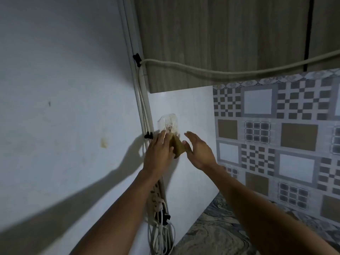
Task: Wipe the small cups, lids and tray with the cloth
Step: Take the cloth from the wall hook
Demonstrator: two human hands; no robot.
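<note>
– Hands first: what are they doing?
– Left hand [159, 151] is raised in front of the wall with its back to the camera. It grips a small cup [168, 123] near the base. The cup is clear faceted glass and rises above the fingertips. Right hand [198, 150] is spread wide, fingers straight, palm turned toward the left hand. It holds nothing.
– Cloth?
– Cloth [178, 146] is yellow-brown and bunched, sitting between the two hands just below the cup. It lies against the thumb side of the left hand. The right thumb is just beside it; can't tell if it touches.
– Is the cloth on the cup?
– Its top edge meets the cup's lower part. The back of the left hand hides how its fingers wrap.
– Surroundings?
– White wall [55, 89] on the left, with arm shadows across it. White conduit runs down the corner, held by a black clip [137, 58]. A power strip [156, 197] with cords plugged in sits low behind the left forearm. A pale cable [220, 71] sags under a wood-grain cabinet [220, 34]. Patterned tiles [276, 135] on the right. A marbled countertop [211, 232] shows at the bottom between the forearms.
</note>
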